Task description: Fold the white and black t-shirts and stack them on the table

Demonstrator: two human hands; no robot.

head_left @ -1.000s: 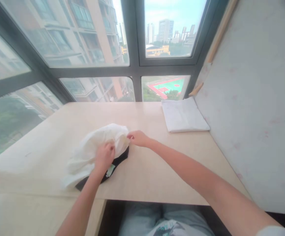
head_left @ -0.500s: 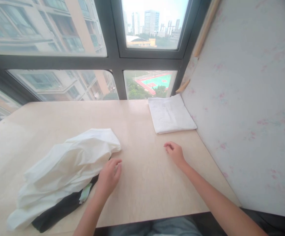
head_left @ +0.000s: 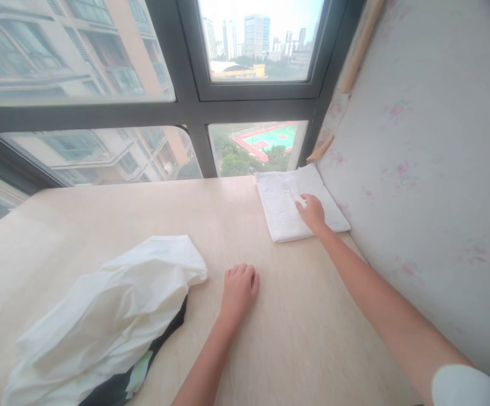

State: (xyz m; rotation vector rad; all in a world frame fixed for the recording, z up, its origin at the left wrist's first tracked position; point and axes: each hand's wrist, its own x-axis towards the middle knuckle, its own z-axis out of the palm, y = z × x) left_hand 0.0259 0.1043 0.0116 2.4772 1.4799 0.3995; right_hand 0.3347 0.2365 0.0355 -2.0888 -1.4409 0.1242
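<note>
A white folded cloth (head_left: 281, 211) lies flat by the window, near the wall. Over its right part is my right hand (head_left: 312, 213), thumb and fingers apart and holding nothing that shows; whether the fingertips touch the fabric I cannot tell. My left hand (head_left: 240, 287) is low over the middle of the table, fingers loosely bent and thumb apart, with nothing seen in it. To its left lies a crumpled white cloth (head_left: 113, 310), loosely heaped. A black cloth part (head_left: 166, 335) and a pale green-and-white piece (head_left: 138, 372) show along its lower right edge.
The light wooden tabletop (head_left: 295, 321) reaches to the dark window frame (head_left: 194, 113). On the right stands a wall (head_left: 431, 186) with flower-patterned paper. A strip of torn paper (head_left: 321, 149) sticks out at the window corner.
My right hand has moved forward from the bare table onto the folded cloth. My left hand has moved right, away from the crumpled cloth. The view has shifted slightly.
</note>
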